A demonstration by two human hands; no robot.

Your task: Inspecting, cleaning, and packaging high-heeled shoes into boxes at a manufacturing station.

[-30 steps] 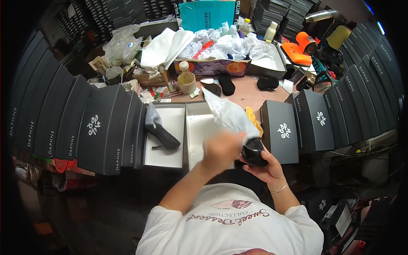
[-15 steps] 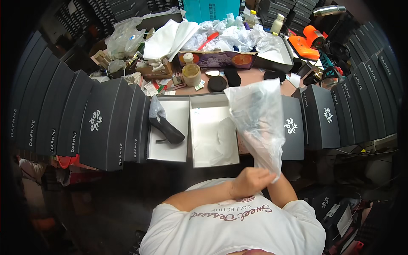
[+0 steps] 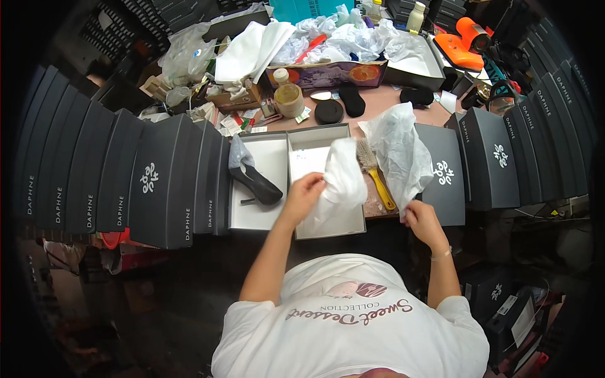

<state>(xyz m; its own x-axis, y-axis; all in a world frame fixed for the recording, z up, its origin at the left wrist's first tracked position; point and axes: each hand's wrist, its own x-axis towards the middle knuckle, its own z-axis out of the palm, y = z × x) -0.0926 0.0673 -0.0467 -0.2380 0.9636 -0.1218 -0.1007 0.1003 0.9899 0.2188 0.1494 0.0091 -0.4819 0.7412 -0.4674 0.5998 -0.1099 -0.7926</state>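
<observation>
My left hand (image 3: 305,194) is closed on a white crumpled wrapping sheet (image 3: 343,179), blurred by motion, above the open white-lined box (image 3: 307,230). The lower edge of a translucent white plastic bag (image 3: 403,151) is pinched in my right hand (image 3: 423,222). Whether anything is inside the bag, I cannot tell. In the white-lined tray (image 3: 247,218) to the left lies a black high-heeled shoe (image 3: 261,184) on its side, with pale tissue paper (image 3: 239,152) sticking out of its opening. Between box and bag rests a brush with a yellow handle (image 3: 381,189).
Dark shoe boxes stand in rows on the left (image 3: 165,183) and right (image 3: 488,160). Farther back are a jar with a white cap (image 3: 288,99), black pads (image 3: 351,101), a carton (image 3: 309,77) of crumpled paper, and an orange device (image 3: 459,50).
My hands have moved apart. The right has come out from behind the bag and pinches its lower edge. The left has left the bag and gripped the white sheet. The brush is uncovered.
</observation>
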